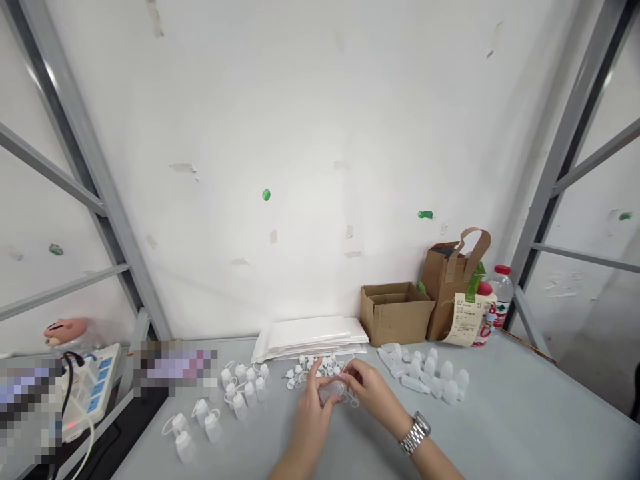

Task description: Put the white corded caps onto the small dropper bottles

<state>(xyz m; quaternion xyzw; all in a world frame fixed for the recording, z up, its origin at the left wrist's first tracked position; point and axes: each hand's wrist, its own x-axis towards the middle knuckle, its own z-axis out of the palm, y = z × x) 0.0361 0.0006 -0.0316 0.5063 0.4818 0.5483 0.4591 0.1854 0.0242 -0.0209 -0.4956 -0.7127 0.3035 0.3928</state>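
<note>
My left hand [316,405] is closed round a small translucent plastic bottle [331,392], thumb and forefinger curled about it. My right hand [369,388] meets it from the right, fingertips pinched on a white cap with a looped strap [353,398]; the fingers partly hide the cap. Just behind both hands lies a heap of small white caps with straps [300,368]. On the left, several capped bottles [239,404] stand in loose rows, their strap loops sticking out. To the right is a pile of translucent bottles without visible caps [434,375], some lying down, others upright.
White padded envelopes [310,337] are stacked against the wall. Beside them stand an open cardboard box [397,320], a brown paper bag [443,293] and a red-capped water bottle [501,293]. A power strip [97,387] with cables sits at the table's left edge, near blurred-out items.
</note>
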